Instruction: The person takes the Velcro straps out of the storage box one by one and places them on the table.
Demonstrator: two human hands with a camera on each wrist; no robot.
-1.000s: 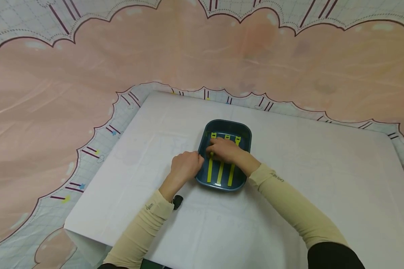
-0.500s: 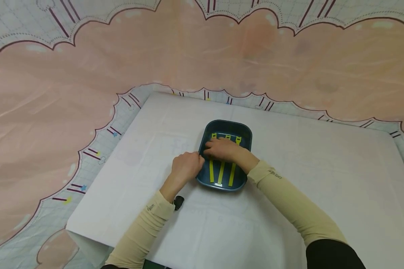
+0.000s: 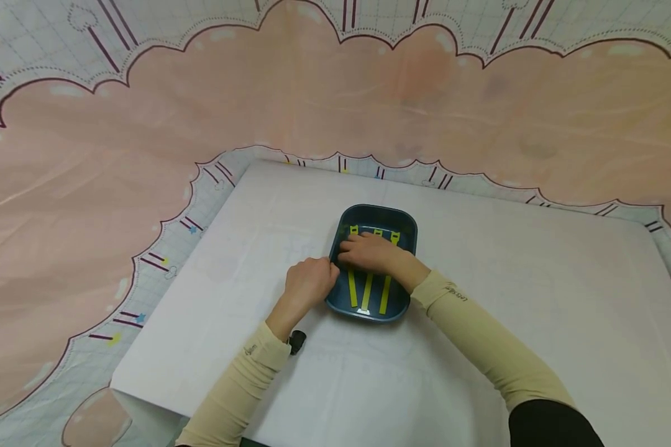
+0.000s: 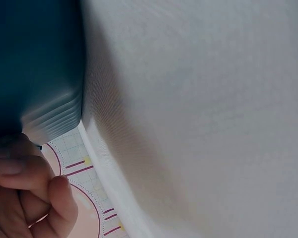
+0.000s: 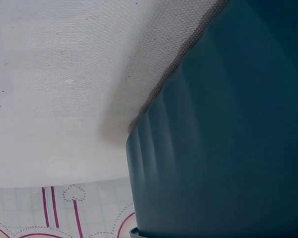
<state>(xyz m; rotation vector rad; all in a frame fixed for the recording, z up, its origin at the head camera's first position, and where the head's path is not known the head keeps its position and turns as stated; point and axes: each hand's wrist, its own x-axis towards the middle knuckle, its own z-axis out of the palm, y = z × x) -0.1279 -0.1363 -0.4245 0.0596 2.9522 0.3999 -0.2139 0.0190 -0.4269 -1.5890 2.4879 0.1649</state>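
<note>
in the head view, small dark lettering marks each of two pale yellow sleeves: on the right sleeve a short slanting word sits near the cuff, on the left sleeve a smaller mark; both are too small to read surely. one dark blue-green tray lies on the white table, left of the table's middle. three yellow strips lie in it, running near to far: a left strip, a middle strip and a right strip. each has a wider, notched far end, and the left strip slants a little. two hands are at work. the left hand has its fingers curled tight at the tray's left rim, gripping it. the right hand reaches in from the right, across the middle of all three strips; its fingertips are hidden, so i cannot tell how far its fingers close or whether they hold anything. one small black object sits at the left cuff.

in the left wrist view, the left hand's bent fingers meet the tray edge, beside a ribbed corner.

in the right wrist view, the tray's ribbed outer wall fills the right side, with white table to the left and patterned cloth below.
</note>
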